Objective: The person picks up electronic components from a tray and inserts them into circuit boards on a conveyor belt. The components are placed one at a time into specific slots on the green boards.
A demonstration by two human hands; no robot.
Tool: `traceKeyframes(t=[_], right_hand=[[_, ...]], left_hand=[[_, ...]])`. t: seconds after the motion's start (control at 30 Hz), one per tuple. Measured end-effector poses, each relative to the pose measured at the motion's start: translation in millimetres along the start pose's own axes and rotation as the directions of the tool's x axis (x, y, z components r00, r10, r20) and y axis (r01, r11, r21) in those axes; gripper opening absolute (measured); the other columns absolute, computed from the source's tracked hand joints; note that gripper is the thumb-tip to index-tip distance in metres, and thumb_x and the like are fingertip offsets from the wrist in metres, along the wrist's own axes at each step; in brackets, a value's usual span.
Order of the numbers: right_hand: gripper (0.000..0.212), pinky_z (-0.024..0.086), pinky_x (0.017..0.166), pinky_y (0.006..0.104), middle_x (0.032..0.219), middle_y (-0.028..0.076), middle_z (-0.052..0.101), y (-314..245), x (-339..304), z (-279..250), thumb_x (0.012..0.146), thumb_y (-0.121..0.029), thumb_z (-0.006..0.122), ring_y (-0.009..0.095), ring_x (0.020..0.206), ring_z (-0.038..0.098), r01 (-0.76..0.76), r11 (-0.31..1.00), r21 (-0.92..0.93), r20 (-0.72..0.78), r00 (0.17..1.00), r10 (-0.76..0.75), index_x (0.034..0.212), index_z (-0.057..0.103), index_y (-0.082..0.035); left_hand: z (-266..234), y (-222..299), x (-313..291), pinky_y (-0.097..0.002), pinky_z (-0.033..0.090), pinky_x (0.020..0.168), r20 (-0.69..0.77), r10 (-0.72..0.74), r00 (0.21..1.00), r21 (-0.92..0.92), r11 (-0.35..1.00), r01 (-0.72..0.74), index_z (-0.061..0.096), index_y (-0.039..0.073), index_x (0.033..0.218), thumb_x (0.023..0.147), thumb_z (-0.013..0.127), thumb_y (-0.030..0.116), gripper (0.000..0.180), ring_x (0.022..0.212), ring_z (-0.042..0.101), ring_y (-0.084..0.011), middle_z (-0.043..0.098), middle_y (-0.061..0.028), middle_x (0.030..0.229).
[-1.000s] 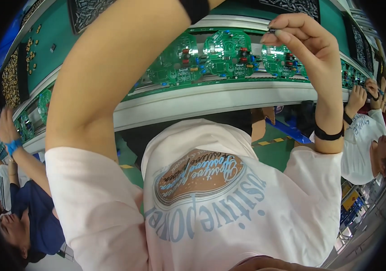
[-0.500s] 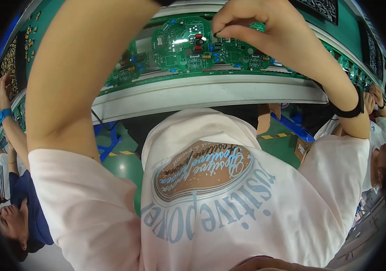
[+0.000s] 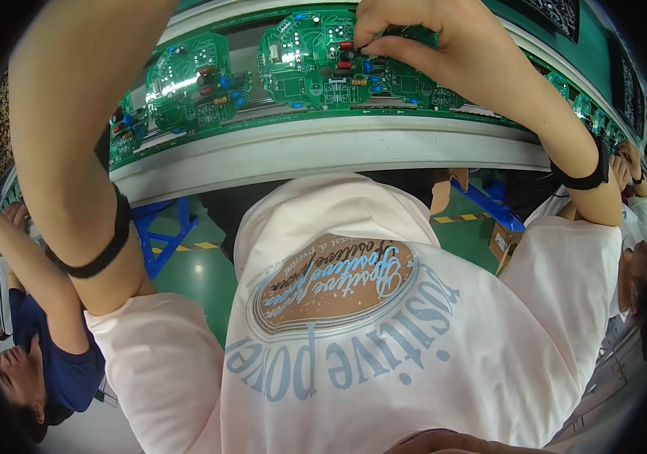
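Observation:
My right hand hangs over the green circuit board, with thumb and forefinger pinched together. A small dark component shows at their tips, partly hidden by the fingers. The tips are right beside a black cylindrical part standing between two red parts. Blue parts and a striped resistor sit close by on the same board. My left arm reaches up past the upper edge, so my left hand is out of sight.
More populated boards line the rail to the left. A pale metal rail edge runs along the near side. Co-workers sit on both sides, one in a dark blue top. A black tray of small parts lies at far right.
My left arm has swung left, uncovering boards behind it. My right fingertips have come closer to the black and red parts, still pinched. The boards appear slightly shifted in view.

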State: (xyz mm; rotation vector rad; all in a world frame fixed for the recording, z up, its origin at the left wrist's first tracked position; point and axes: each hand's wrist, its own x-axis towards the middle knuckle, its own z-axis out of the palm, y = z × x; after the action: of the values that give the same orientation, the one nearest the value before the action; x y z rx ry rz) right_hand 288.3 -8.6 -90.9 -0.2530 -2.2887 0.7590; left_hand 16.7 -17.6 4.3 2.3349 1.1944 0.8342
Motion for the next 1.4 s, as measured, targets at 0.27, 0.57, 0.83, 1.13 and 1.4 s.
traceKeyframes(t=[0.27,0.57,0.83,1.13,1.4], right_hand=[[0.012,0.054,0.068,0.0414,0.095,0.013,0.066,-38,23,-17,0.087,-0.003,0.072,0.034,0.081,0.067,-0.234,0.957,-0.174,0.163,0.951,0.262,0.098,0.067,-0.002],[0.011,0.054,0.062,0.0412,0.094,0.011,0.067,-6,9,-1,0.087,-0.005,0.071,0.034,0.072,0.067,0.181,0.963,-0.199,-0.042,0.98,-0.193,0.096,0.066,-0.002],[0.012,0.055,0.06,0.0376,0.096,0.009,0.066,-16,12,-11,0.085,-0.006,0.07,0.029,0.07,0.067,0.228,0.91,-0.347,0.037,0.973,-0.23,0.096,0.066,-0.003],[0.016,0.054,0.058,0.0355,0.098,0.007,0.065,-49,32,-27,0.081,-0.006,0.068,0.027,0.07,0.066,-0.096,0.824,-0.559,0.399,0.839,0.369,0.096,0.065,-0.002],[0.016,0.057,0.083,0.0327,0.109,0.015,0.072,-49,18,-32,0.094,0.0,0.067,0.026,0.101,0.073,-0.174,0.822,-0.542,0.439,0.776,0.453,0.108,0.066,0.007]], left_hand=[[-3,-14,-48,-0.0299,0.056,0.085,0.074,-0.116,0.99,-0.115,0.985,0.124,0.072,-0.004,0.111,0.097,0.065,0.003,0.017,0.096,0.071,-0.0218,0.074,-0.0131,0.107],[4,-8,-67,-0.0246,0.056,0.085,0.085,-0.171,0.982,-0.399,0.897,0.19,0.07,-0.007,0.115,0.101,0.062,0.0,0.018,0.097,0.071,-0.0159,0.073,-0.0116,0.111],[9,-9,-81,-0.0212,0.054,0.072,0.099,-0.358,0.928,-0.273,0.888,0.371,0.072,-0.005,0.112,0.099,0.067,0.004,0.017,0.082,0.071,-0.0138,0.074,-0.009,0.099],[7,-17,-90,-0.0213,0.053,0.069,0.216,-0.502,0.838,-0.499,0.681,0.536,0.071,-0.003,0.117,0.102,0.065,0.01,0.021,0.077,0.068,-0.0111,0.073,-0.0089,0.093],[10,-24,-94,-0.0219,0.055,0.074,0.325,-0.498,0.804,-0.686,0.461,0.563,0.066,-0.004,0.128,0.105,0.058,0.01,0.028,0.085,0.071,-0.0131,0.074,-0.0104,0.1]])
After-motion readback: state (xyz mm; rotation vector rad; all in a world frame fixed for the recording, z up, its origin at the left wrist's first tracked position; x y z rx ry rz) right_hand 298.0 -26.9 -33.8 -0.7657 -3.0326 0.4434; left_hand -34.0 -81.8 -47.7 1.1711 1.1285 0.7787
